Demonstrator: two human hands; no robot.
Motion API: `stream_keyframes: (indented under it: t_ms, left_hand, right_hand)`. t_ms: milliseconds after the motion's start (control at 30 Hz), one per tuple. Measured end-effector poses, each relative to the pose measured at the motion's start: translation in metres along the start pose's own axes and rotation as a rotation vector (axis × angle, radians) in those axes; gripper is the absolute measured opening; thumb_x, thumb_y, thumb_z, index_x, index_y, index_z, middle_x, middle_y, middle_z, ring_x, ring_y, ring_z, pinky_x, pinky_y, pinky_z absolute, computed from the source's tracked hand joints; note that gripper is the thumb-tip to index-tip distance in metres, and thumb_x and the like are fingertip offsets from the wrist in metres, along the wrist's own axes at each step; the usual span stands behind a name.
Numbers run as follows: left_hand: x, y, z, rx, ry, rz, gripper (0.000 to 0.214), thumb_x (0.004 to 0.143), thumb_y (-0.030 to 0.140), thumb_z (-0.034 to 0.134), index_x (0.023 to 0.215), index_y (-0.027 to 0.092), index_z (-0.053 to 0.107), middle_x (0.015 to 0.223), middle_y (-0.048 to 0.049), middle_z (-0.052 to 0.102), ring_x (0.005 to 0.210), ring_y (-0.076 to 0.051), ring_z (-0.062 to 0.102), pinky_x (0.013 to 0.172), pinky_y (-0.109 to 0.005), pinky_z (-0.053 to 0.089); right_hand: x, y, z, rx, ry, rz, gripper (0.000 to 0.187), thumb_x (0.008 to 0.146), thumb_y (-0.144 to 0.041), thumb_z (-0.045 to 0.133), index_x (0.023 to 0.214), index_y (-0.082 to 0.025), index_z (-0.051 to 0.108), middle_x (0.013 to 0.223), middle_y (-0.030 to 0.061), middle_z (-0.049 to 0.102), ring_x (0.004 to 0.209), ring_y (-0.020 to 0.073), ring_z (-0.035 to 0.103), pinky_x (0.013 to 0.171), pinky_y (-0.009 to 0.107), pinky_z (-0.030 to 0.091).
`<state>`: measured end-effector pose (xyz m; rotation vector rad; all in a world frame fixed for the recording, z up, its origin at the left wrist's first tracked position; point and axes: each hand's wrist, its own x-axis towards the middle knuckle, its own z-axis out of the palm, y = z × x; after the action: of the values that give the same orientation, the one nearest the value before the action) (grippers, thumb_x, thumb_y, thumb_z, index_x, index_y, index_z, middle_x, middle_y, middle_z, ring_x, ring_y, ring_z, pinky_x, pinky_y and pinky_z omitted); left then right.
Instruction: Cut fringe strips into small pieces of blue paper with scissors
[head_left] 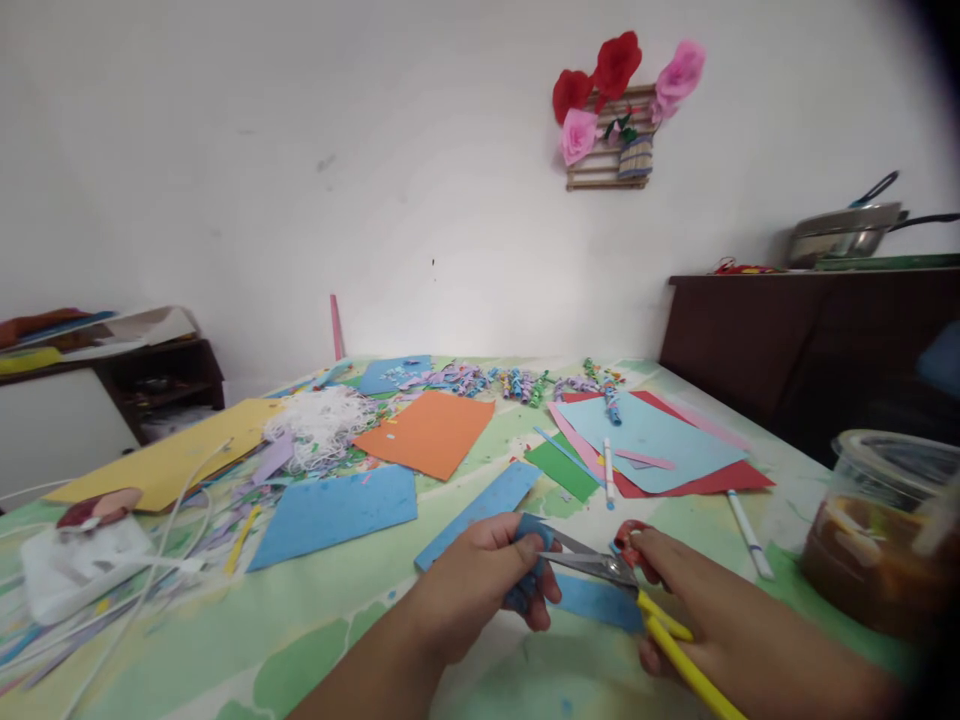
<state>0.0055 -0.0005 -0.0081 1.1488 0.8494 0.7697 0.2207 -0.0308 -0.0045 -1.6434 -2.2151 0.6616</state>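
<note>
My left hand (487, 570) is closed on a small folded piece of blue paper (531, 527), pinched between thumb and fingers. In my right hand (690, 600) is a pair of scissors (592, 562) with yellow handles. Its blades point left and are apart, their tips at the blue piece by my left fingers. Something red shows at my right fingertips; I cannot make out what it is. Below the blades lies a blue paper strip (600, 600), partly hidden by my hands. A longer blue strip (480, 510) rests just beyond my left hand.
Blue (337, 515), orange (431, 430) and yellow (176, 445) sheets lie left, near white shredded strands (322, 420). Stacked coloured sheets (660, 440), a marker (608, 470) and a plastic tub of brown liquid (870, 550) are right. A cable (161, 540) crosses the left side.
</note>
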Motion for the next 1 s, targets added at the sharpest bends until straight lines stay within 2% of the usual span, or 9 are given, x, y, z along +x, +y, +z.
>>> stream_keyframes:
  t_ms: [200, 433, 667, 833, 1000]
  left_hand:
    - [0.001, 0.000, 0.005, 0.055, 0.008, 0.027, 0.017, 0.068, 0.029, 0.055, 0.070, 0.013, 0.049, 0.056, -0.0003, 0.059, 0.046, -0.008, 0.052, 0.049, -0.021, 0.038]
    - [-0.002, 0.004, 0.011, 0.195, 0.088, 0.031, 0.008, 0.067, 0.018, 0.052, 0.067, 0.012, 0.056, 0.060, -0.0017, 0.062, 0.057, -0.010, 0.052, 0.058, -0.022, 0.039]
    - [-0.003, 0.002, 0.012, 0.240, 0.086, 0.083, 0.014, 0.069, 0.020, 0.052, 0.059, 0.013, 0.059, 0.058, -0.0007, 0.061, 0.060, -0.011, 0.050, 0.063, -0.022, 0.036]
    - [-0.004, -0.004, 0.009, 0.306, 0.077, 0.106, 0.019, 0.070, 0.022, 0.051, 0.057, 0.013, 0.060, 0.058, -0.0005, 0.058, 0.063, -0.013, 0.049, 0.064, -0.023, 0.034]
    - [-0.007, -0.005, 0.007, 0.433, 0.108, 0.128, 0.021, 0.071, 0.022, 0.050, 0.053, 0.014, 0.059, 0.055, 0.0006, 0.055, 0.063, -0.013, 0.049, 0.060, -0.023, 0.032]
  right_hand:
    - [-0.004, -0.006, 0.000, 0.048, -0.022, 0.044, 0.053, 0.062, -0.023, 0.058, 0.113, -0.021, 0.044, 0.124, 0.0093, 0.047, 0.111, 0.0324, 0.041, 0.085, 0.040, 0.038]
    - [-0.004, -0.009, 0.001, 0.101, -0.082, 0.012, 0.050, 0.062, -0.020, 0.057, 0.111, -0.025, 0.047, 0.117, 0.0049, 0.054, 0.102, 0.0300, 0.049, 0.078, 0.036, 0.042]
    - [-0.007, -0.010, 0.002, 0.070, -0.095, 0.010, 0.051, 0.066, -0.023, 0.056, 0.115, -0.024, 0.044, 0.117, 0.0071, 0.052, 0.097, 0.0297, 0.050, 0.067, 0.033, 0.044]
    - [-0.009, -0.011, 0.002, 0.042, -0.157, 0.009, 0.046, 0.066, -0.028, 0.057, 0.111, -0.022, 0.047, 0.108, 0.0092, 0.057, 0.090, 0.0290, 0.053, 0.063, 0.033, 0.043]
    - [-0.012, -0.007, 0.007, 0.026, -0.103, -0.017, 0.052, 0.065, -0.026, 0.057, 0.115, -0.021, 0.045, 0.109, 0.0109, 0.055, 0.092, 0.0293, 0.052, 0.064, 0.032, 0.043]
